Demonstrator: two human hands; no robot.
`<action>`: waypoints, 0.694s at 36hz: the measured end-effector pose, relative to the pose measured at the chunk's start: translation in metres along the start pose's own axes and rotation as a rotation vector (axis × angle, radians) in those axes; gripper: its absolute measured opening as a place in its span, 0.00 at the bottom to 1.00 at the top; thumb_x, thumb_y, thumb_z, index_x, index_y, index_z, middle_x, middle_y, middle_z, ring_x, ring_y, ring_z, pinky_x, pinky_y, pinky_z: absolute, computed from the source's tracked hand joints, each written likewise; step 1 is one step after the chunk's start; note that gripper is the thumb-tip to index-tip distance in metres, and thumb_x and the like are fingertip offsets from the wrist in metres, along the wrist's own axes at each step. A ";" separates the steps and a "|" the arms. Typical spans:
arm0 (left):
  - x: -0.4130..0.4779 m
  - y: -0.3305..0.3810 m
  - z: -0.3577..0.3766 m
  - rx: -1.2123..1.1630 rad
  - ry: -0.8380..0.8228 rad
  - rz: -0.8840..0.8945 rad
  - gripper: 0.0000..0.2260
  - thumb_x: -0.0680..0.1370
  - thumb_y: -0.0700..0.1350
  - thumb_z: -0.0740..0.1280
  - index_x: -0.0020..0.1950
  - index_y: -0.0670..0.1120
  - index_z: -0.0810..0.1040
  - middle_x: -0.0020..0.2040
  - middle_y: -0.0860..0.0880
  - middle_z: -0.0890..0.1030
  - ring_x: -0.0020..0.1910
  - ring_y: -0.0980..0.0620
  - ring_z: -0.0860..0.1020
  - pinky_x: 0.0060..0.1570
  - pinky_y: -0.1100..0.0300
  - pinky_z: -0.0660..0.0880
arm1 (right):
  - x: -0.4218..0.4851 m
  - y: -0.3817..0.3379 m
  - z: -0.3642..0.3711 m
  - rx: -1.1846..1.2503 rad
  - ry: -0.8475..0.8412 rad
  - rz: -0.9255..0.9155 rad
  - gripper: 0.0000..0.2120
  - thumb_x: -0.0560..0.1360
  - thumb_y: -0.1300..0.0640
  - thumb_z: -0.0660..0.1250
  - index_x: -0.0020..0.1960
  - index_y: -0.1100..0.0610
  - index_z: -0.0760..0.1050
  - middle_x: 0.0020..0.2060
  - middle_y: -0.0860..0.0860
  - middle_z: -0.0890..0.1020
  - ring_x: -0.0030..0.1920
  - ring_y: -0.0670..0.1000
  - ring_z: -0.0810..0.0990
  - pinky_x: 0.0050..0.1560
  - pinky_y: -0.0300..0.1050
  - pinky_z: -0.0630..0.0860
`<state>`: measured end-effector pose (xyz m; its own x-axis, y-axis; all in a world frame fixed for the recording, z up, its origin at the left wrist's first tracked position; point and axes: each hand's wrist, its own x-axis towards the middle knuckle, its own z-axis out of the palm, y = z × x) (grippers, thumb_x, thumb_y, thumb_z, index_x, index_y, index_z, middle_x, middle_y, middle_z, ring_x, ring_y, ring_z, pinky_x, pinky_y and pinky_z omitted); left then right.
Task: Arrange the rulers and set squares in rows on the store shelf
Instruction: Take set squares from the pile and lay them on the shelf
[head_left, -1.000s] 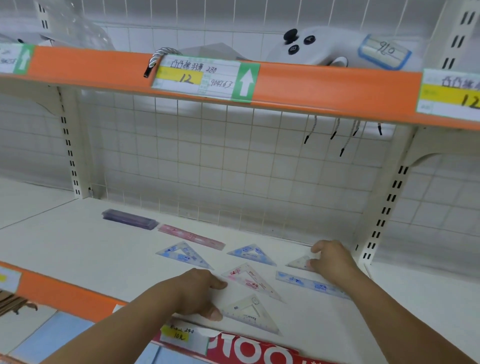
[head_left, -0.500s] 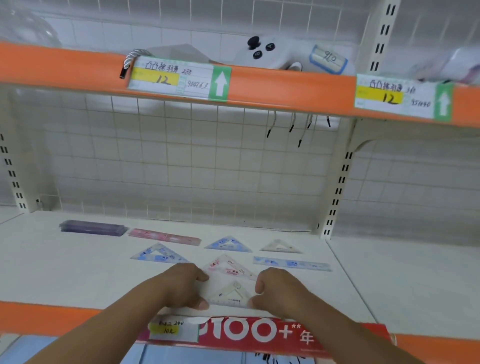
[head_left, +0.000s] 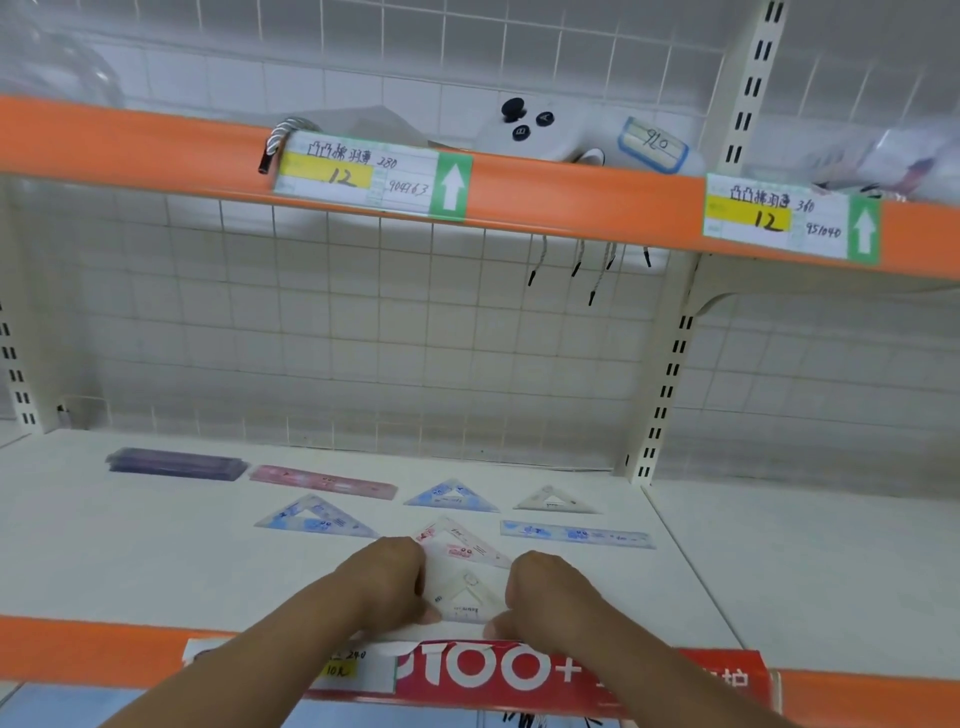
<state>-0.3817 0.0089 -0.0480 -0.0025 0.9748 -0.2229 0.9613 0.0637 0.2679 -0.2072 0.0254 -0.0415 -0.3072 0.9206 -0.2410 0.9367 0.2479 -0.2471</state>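
On the white shelf (head_left: 156, 561), right hand (head_left: 545, 592) has joined left hand (head_left: 387, 582), fingers (head_left: 430, 616) seemingly clamped on the pale translucent set square (head_left: 467, 597), aligning it.

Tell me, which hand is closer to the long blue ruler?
Right. The right hand lies just in front of the blue ruler, near its left end; the left hand is farther left, beyond the pale set square between both hands.

At shelf (head_left: 156, 571) front: clear set square (head_left: 467, 597), flat; pink set square (head_left: 457, 545) just behind.
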 end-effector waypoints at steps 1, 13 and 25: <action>0.000 0.000 0.000 -0.007 0.000 -0.002 0.12 0.76 0.50 0.69 0.56 0.46 0.78 0.56 0.48 0.80 0.55 0.50 0.77 0.54 0.63 0.73 | 0.000 -0.001 0.000 0.000 -0.002 0.002 0.23 0.71 0.46 0.72 0.32 0.53 0.60 0.30 0.47 0.66 0.29 0.45 0.64 0.30 0.38 0.60; -0.002 0.000 0.002 -0.056 0.018 0.004 0.10 0.77 0.48 0.67 0.56 0.46 0.77 0.57 0.47 0.79 0.55 0.50 0.77 0.50 0.65 0.70 | 0.000 -0.004 0.004 0.074 -0.005 0.036 0.17 0.72 0.47 0.72 0.48 0.54 0.66 0.34 0.45 0.69 0.35 0.43 0.70 0.33 0.33 0.65; -0.003 0.002 0.004 -0.055 0.027 -0.032 0.12 0.76 0.49 0.68 0.56 0.45 0.78 0.56 0.47 0.80 0.55 0.50 0.78 0.55 0.63 0.74 | -0.009 -0.010 0.004 -0.026 0.100 -0.013 0.14 0.75 0.51 0.69 0.57 0.54 0.70 0.34 0.45 0.65 0.44 0.48 0.71 0.33 0.35 0.63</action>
<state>-0.3784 0.0057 -0.0501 -0.0415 0.9775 -0.2067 0.9441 0.1061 0.3122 -0.2143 0.0139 -0.0404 -0.3024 0.9425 -0.1423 0.9372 0.2667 -0.2249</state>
